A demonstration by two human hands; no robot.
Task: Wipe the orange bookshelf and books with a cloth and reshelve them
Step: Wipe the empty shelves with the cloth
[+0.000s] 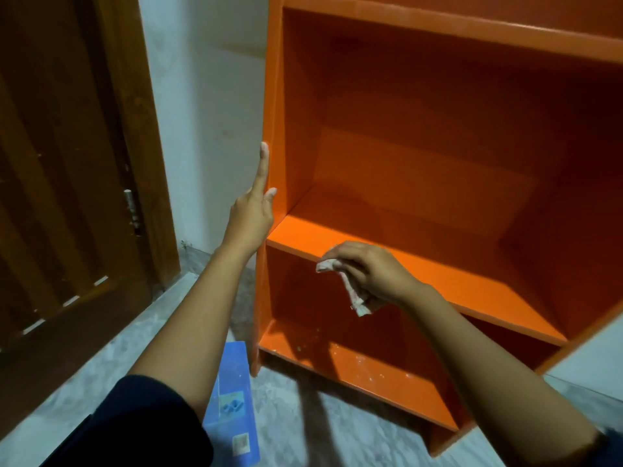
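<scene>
The orange bookshelf (438,146) fills the right of the view, its compartments holding no books. My left hand (254,207) presses flat with straight fingers against the shelf's left side panel. My right hand (367,271) grips a crumpled pale cloth (350,288) at the front edge of the middle shelf board, with the cloth's tail hanging below the board. The bottom shelf board (371,375) carries whitish specks. A blue book (232,399) lies flat on the floor by the shelf's lower left corner, partly under my left arm.
A dark wooden door (67,163) stands at the left, with a white wall (209,96) between it and the shelf. The floor (303,433) is grey speckled stone. A pale surface (586,362) shows to the right of the shelf.
</scene>
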